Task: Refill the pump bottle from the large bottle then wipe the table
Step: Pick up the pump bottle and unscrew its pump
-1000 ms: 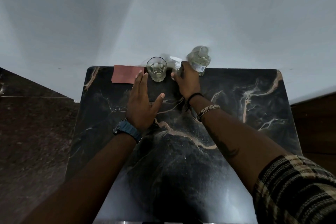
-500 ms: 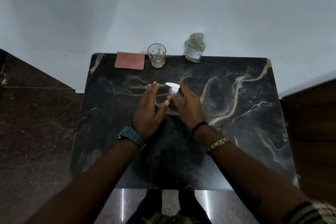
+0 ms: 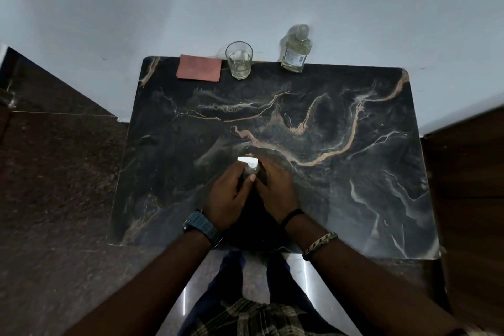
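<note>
A small clear pump bottle [image 3: 250, 166] with a white pump head stands upright near the middle of the black marble table [image 3: 354, 172]. My left hand [image 3: 227, 199] and my right hand [image 3: 276, 191] both wrap around its body from either side, hiding most of it. The large clear bottle [image 3: 294, 53] with a label and its cap on stands at the table's far edge, against the wall. A reddish-pink cloth [image 3: 199, 71] lies flat at the far left corner.
A drinking glass [image 3: 240, 61] with a little liquid at the bottom stands between the cloth and the large bottle. A pale wall rises directly behind the table. Dark stone floor lies to the left, dark wood to the right.
My right hand carried the pump bottle from the far edge toward me to the table's middle. My left hand closed in and now grips it too. The large bottle stays back.
</note>
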